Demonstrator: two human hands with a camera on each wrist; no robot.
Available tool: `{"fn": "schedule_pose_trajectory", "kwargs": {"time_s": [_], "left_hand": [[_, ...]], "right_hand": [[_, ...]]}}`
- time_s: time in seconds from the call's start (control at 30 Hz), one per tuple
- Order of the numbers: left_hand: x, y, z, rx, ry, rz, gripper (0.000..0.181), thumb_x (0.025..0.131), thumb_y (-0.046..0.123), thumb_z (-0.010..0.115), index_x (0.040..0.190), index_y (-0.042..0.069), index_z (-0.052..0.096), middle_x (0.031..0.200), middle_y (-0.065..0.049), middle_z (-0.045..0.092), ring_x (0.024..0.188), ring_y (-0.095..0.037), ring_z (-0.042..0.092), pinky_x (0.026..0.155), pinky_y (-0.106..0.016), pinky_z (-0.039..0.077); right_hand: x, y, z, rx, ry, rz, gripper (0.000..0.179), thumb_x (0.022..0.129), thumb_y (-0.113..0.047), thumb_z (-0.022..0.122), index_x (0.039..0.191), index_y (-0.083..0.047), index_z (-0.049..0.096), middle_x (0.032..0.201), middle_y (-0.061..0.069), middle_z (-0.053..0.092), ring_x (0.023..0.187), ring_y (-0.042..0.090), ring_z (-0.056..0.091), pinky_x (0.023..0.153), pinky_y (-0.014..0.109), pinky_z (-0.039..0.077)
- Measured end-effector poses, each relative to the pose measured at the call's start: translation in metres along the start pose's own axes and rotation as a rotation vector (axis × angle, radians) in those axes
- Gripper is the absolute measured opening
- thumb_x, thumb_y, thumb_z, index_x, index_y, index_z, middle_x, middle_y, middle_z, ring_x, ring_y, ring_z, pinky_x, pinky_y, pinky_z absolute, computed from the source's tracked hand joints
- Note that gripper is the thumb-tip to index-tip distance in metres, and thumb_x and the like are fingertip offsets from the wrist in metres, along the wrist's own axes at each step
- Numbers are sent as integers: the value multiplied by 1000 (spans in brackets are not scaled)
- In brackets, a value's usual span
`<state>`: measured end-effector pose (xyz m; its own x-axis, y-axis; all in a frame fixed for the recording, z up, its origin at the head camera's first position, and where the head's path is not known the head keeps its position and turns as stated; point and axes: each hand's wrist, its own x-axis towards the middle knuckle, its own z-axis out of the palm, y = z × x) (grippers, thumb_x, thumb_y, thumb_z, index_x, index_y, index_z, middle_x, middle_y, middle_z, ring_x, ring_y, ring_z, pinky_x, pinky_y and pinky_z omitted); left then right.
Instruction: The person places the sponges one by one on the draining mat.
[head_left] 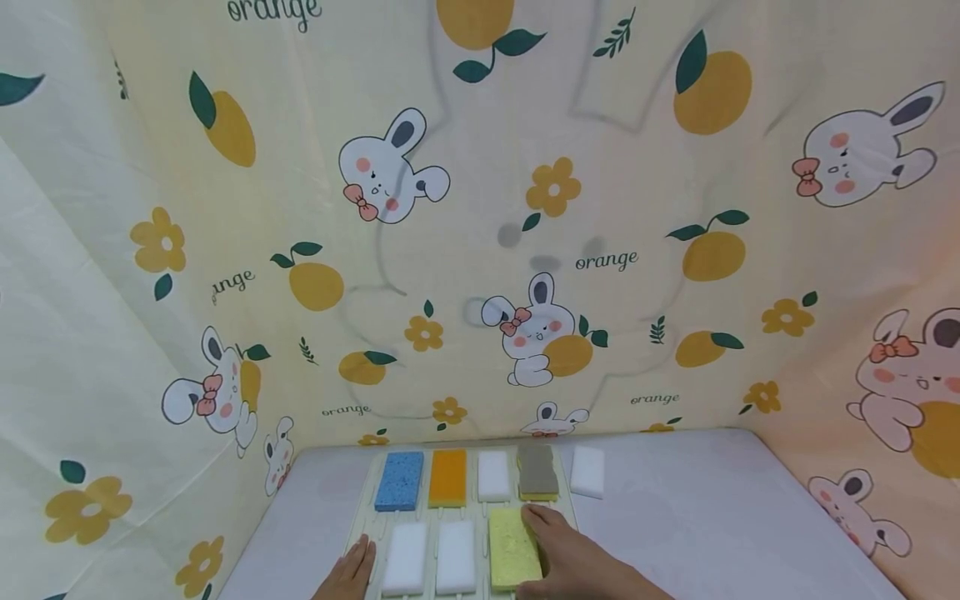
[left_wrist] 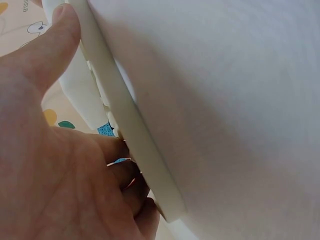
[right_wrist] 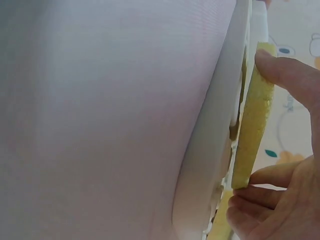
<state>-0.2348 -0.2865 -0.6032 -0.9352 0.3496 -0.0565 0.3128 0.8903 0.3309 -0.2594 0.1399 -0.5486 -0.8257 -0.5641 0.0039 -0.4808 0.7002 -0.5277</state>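
Observation:
My right hand [head_left: 581,557] grips a yellow sponge [head_left: 513,548] by its ends, thumb at one and fingers at the other. The sponge lies at the near right of a cream tray [head_left: 431,514]. In the right wrist view, the sponge [right_wrist: 254,120] stands close over the tray's side [right_wrist: 207,155]. At the tray's left edge rests my left hand [head_left: 352,568]. Seen from the left wrist, its thumb and fingertips touch the tray's rim [left_wrist: 132,127]. Two white sponges [head_left: 405,558] sit in the near row, left of the yellow one.
The tray's far row holds a blue sponge [head_left: 399,482], an orange sponge [head_left: 447,478], a white sponge [head_left: 493,476] and a grey-topped yellow sponge [head_left: 537,472]. Another white sponge [head_left: 587,472] lies on the white table [head_left: 675,508], right of the tray. A printed curtain [head_left: 465,242] surrounds the table.

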Motion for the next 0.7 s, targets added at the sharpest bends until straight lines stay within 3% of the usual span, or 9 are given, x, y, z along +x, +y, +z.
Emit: {"fn": "schedule_pose_trajectory", "kwargs": {"time_s": [0.33,0.7], "left_hand": [[-1,1,-2,14,4,5,111,94,70,69,154,-18,40,163,-37,38,145,-58,43,111,-72,41],[-1,9,0,35,20,-41,111,92,72,68,153,-18,43,163,-35,40,146,-55,44,114,-70,40]], "right_hand": [[6,-1,1,14,-28,8,120,83,-69,84,166,1,34,169,17,34,150,34,42,116,48,48],[7,0,4,-3,-51,5,119,84,-68,84,166,0,33,169,17,35,151,35,42,115,52,48]]}}
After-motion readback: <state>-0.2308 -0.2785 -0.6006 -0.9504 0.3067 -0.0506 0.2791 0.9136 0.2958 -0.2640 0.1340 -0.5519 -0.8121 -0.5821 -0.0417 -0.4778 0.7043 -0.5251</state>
